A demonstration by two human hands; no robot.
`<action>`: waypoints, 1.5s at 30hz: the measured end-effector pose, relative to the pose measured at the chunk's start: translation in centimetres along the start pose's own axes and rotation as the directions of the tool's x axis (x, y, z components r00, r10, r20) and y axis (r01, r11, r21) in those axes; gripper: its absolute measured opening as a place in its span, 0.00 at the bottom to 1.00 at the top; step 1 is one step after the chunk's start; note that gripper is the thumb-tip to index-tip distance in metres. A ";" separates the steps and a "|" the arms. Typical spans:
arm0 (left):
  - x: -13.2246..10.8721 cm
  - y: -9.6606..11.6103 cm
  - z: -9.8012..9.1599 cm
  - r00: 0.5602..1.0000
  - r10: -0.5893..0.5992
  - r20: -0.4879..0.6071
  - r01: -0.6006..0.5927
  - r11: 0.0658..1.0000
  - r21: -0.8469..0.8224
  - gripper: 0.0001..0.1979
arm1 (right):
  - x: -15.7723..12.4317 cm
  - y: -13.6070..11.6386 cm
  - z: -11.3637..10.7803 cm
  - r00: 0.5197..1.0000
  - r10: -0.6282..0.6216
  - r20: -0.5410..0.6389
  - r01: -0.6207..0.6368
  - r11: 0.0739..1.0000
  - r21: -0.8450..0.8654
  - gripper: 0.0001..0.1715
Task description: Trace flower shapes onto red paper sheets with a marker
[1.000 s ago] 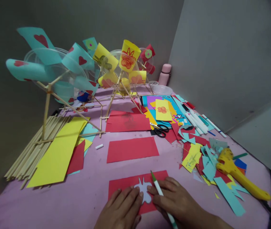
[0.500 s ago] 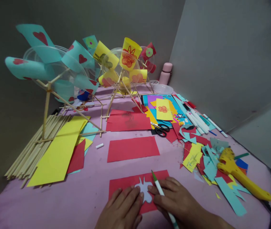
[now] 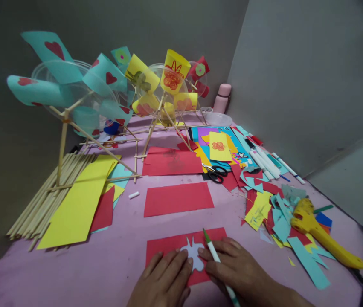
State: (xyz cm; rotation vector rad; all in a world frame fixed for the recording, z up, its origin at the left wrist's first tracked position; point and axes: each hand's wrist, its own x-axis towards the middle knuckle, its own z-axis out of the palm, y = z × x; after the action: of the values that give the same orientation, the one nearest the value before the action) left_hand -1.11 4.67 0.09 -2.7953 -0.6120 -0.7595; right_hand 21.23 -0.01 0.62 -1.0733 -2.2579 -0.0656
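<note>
A white butterfly-shaped paper cutout (image 3: 195, 254) lies on a red paper rectangle (image 3: 157, 247) near the table's front. My left hand (image 3: 166, 275) lies flat over the paper, its outstretched fingertips pressing the cutout's left side. At the cutout's right side, my right hand (image 3: 232, 262) grips a white marker (image 3: 213, 250) with a green tip. The marker points up and away, its tip over the red paper's upper right part. My right fingertips touch the cutout's right edge. Beyond lie another red rectangle (image 3: 178, 199) and a small white marker cap (image 3: 134, 195).
Paper-and-stick wheels (image 3: 72, 89) stand at the back left, beside bamboo sticks (image 3: 40, 200) and yellow paper (image 3: 79, 204). Scissors (image 3: 216, 174) lie mid-table. On the right are paper scraps (image 3: 280, 221), a yellow glue gun (image 3: 325, 238) and several markers (image 3: 264, 162). A pink bottle (image 3: 222, 98) stands behind.
</note>
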 end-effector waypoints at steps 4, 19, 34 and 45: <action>0.2 0.0 -0.1 1.000 0.000 0.021 0.000 1.000 0.023 0.17 | 0.0 -0.2 0.0 0.999 -0.044 0.024 0.045 0.999 -0.022 0.17; 1.2 0.4 -1.4 0.915 -0.342 0.212 0.401 0.817 -0.415 0.12 | -0.9 -0.3 0.9 1.000 -0.012 -0.005 0.012 0.999 0.038 0.19; 2.0 1.9 0.3 0.997 -0.072 -0.003 0.072 0.997 0.027 0.20 | -0.4 -0.1 0.6 0.999 0.029 -0.016 -0.027 0.995 0.091 0.11; 0.7 1.8 1.2 0.999 -0.029 0.032 0.025 0.994 0.105 0.22 | 1.1 0.2 0.2 0.981 0.097 0.169 -0.107 0.993 0.049 0.09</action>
State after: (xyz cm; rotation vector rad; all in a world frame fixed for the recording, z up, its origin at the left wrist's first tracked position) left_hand 0.77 3.67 -0.70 -2.7145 -0.6761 -0.6666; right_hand 20.75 0.95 1.00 -1.2007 -2.3319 0.1363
